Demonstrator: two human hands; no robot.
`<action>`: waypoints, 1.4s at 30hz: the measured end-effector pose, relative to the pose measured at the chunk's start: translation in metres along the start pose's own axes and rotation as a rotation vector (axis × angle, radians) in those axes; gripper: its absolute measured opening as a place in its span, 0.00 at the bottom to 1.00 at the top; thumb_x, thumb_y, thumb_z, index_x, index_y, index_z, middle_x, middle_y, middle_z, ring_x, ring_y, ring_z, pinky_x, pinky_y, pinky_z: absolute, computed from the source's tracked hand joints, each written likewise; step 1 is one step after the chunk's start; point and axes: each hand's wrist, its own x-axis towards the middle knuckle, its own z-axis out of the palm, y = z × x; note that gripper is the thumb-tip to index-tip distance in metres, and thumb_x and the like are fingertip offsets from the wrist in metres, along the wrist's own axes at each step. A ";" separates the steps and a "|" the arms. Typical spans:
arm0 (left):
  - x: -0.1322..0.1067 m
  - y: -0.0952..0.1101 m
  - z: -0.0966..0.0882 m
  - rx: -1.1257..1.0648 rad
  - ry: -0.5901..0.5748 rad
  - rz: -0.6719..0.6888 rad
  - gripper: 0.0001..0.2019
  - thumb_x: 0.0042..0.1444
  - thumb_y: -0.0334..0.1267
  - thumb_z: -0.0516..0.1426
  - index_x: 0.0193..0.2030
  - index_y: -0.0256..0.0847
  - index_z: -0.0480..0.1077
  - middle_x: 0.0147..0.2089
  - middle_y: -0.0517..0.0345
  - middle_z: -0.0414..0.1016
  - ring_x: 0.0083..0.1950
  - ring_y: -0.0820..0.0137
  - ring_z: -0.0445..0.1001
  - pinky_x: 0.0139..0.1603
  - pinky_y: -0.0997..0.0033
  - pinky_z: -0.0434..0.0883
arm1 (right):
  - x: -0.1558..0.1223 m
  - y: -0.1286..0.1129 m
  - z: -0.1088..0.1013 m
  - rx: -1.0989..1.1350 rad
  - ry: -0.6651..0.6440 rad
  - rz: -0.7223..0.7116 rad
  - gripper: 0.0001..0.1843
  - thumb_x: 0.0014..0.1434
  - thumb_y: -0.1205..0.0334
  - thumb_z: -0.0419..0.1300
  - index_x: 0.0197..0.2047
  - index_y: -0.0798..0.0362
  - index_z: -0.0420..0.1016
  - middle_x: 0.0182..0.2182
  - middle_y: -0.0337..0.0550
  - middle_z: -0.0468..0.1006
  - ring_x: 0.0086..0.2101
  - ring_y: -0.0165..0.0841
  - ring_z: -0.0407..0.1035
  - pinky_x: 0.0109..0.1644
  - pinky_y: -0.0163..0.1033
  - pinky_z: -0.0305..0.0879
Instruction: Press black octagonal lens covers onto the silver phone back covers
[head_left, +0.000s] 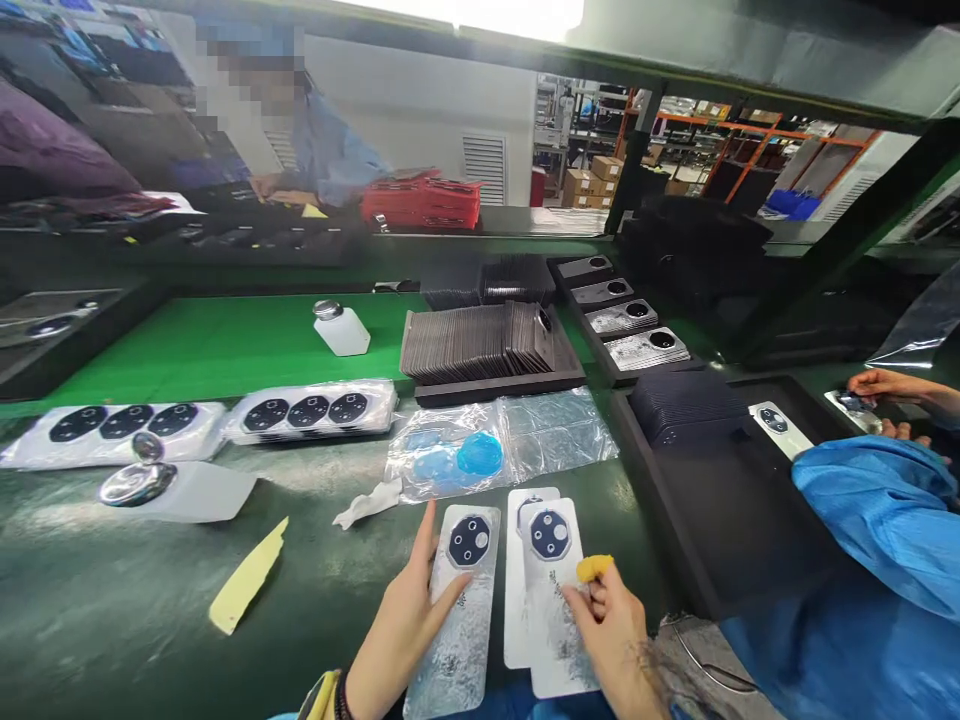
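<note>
My left hand (pixel 409 610) holds a silvery phone back cover (pixel 469 640) by its left edge, thumb across its face and index finger stretched up beside it. A dark camera ring shows at the cover's upper end. On the right, my right hand (pixel 615 625) has its thumb on the edge of a second phone back cover (pixel 555 640), its other fingers curled. What looks like a yellow finger cot (pixel 595 569) covers one fingertip. Beneath that second cover, partly hidden, lies another phone back cover (pixel 516 600).
Ahead lie a clear bag with a blue disc (pixel 480 455), a crumpled white wipe (pixel 369 503), yellow paper (pixel 247 578), pump bottles (pixel 341 330) and bagged covers (pixel 311 410). Racked covers (pixel 472 340) stand behind. A co-worker's blue sleeve (pixel 885 520) reaches over a black tray (pixel 720 540) at right.
</note>
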 end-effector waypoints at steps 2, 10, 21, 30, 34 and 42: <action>-0.007 -0.002 0.001 0.205 0.074 0.073 0.36 0.62 0.47 0.50 0.71 0.45 0.35 0.55 0.48 0.74 0.51 0.55 0.75 0.48 0.57 0.73 | -0.008 -0.007 0.003 -0.064 0.032 -0.121 0.17 0.53 0.44 0.59 0.29 0.50 0.71 0.29 0.46 0.81 0.28 0.38 0.76 0.31 0.37 0.74; -0.026 -0.010 0.029 0.560 0.071 0.578 0.36 0.60 0.27 0.49 0.71 0.57 0.38 0.65 0.52 0.65 0.66 0.51 0.61 0.64 0.45 0.59 | 0.015 0.006 -0.028 -0.008 0.094 -0.039 0.21 0.53 0.39 0.58 0.28 0.50 0.71 0.23 0.45 0.80 0.23 0.38 0.76 0.25 0.38 0.73; -0.035 -0.030 0.066 0.206 -0.388 0.696 0.45 0.53 0.33 0.60 0.68 0.64 0.36 0.64 0.53 0.63 0.61 0.42 0.65 0.64 0.34 0.57 | 0.012 0.024 -0.023 -0.430 0.174 -0.676 0.16 0.60 0.62 0.56 0.51 0.42 0.72 0.46 0.45 0.79 0.40 0.45 0.77 0.38 0.44 0.80; -0.001 0.000 0.016 0.693 0.320 0.981 0.25 0.57 0.38 0.52 0.63 0.48 0.64 0.48 0.49 0.79 0.52 0.57 0.76 0.54 0.57 0.76 | 0.028 0.026 -0.041 -0.620 0.174 -0.942 0.06 0.60 0.60 0.55 0.39 0.47 0.72 0.38 0.44 0.83 0.35 0.41 0.79 0.29 0.37 0.79; 0.081 0.040 -0.084 1.097 0.304 0.713 0.22 0.59 0.24 0.42 0.55 0.33 0.68 0.51 0.42 0.76 0.54 0.60 0.75 0.57 0.55 0.72 | 0.035 0.020 -0.045 -0.678 0.159 -0.998 0.06 0.60 0.61 0.54 0.38 0.48 0.72 0.39 0.45 0.83 0.37 0.39 0.79 0.30 0.35 0.78; 0.157 0.030 -0.150 1.276 -0.032 0.646 0.20 0.53 0.19 0.45 0.48 0.32 0.70 0.51 0.43 0.77 0.52 0.62 0.75 0.50 0.64 0.73 | 0.037 0.020 -0.048 -0.641 0.147 -1.048 0.07 0.58 0.64 0.54 0.29 0.46 0.68 0.40 0.44 0.82 0.38 0.40 0.79 0.29 0.36 0.78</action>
